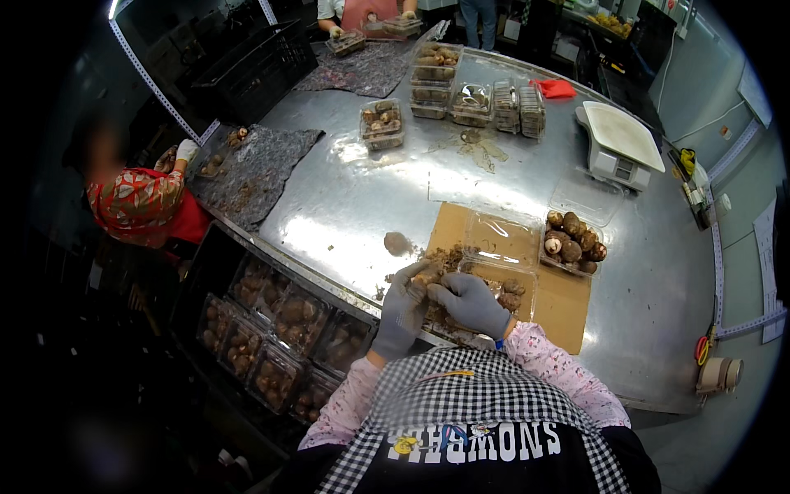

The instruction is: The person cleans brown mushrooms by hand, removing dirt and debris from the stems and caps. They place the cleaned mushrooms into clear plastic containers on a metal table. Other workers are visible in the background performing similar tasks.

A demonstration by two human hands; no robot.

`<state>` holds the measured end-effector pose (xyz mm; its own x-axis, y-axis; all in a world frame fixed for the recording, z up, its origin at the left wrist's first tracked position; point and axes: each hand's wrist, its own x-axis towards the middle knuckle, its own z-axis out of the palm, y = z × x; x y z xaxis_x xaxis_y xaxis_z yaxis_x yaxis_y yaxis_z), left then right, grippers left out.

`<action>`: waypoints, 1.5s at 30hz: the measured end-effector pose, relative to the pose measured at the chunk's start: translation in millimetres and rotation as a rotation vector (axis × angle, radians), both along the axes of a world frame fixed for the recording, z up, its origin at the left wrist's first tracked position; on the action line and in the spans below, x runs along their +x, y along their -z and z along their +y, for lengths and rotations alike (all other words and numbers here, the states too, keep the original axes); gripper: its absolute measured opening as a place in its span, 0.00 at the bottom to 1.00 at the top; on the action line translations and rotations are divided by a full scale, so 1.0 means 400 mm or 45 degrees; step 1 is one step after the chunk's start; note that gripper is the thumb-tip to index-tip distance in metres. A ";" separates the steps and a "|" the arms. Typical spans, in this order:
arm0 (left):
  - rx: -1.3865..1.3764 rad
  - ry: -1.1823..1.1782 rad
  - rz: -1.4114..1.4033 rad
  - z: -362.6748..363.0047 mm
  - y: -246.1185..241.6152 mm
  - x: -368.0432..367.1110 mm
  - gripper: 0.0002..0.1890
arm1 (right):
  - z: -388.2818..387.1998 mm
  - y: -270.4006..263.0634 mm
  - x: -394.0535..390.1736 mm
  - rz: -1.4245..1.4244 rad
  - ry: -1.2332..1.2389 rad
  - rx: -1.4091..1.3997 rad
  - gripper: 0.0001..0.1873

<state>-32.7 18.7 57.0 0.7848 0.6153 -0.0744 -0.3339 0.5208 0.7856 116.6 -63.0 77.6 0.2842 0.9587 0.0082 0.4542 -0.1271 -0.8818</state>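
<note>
Both my hands wear grey gloves and meet over the near edge of the metal table. In my left hand [398,312] is a small brown taro corm [430,275]. The thumb and fingers of my right hand [476,302] pinch its right side. Just right of my hands, an open clear plastic clamshell box [503,233] lies on a cardboard sheet [565,309], with a few taro corms [511,296] in its base. Brown peelings [450,256] are scattered beyond my fingers. A single taro corm [397,243] rests on the bare metal to the left.
An open clamshell filled with taro [571,242] sits at the right, below a white weighing scale [620,145]. Packed clamshells [435,80] are stacked at the back. Filled boxes [271,383] lie in a crate at lower left. Co-workers [145,200] stand left and across.
</note>
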 end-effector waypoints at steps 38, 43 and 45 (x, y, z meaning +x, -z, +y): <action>-0.749 0.268 -0.500 -0.012 0.088 0.002 0.25 | 0.007 0.033 0.027 0.095 0.263 0.103 0.18; -0.852 0.259 -0.524 -0.003 0.086 0.011 0.24 | 0.003 -0.004 0.017 0.151 0.223 0.157 0.19; -0.190 0.209 -0.274 -0.015 0.033 0.005 0.23 | -0.002 -0.044 0.021 -0.108 0.044 -0.067 0.21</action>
<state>-30.6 12.8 43.7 0.8803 0.4738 0.0243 -0.3863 0.6861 0.6165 125.0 -63.7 95.0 0.3177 0.9481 -0.0162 0.5217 -0.1890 -0.8319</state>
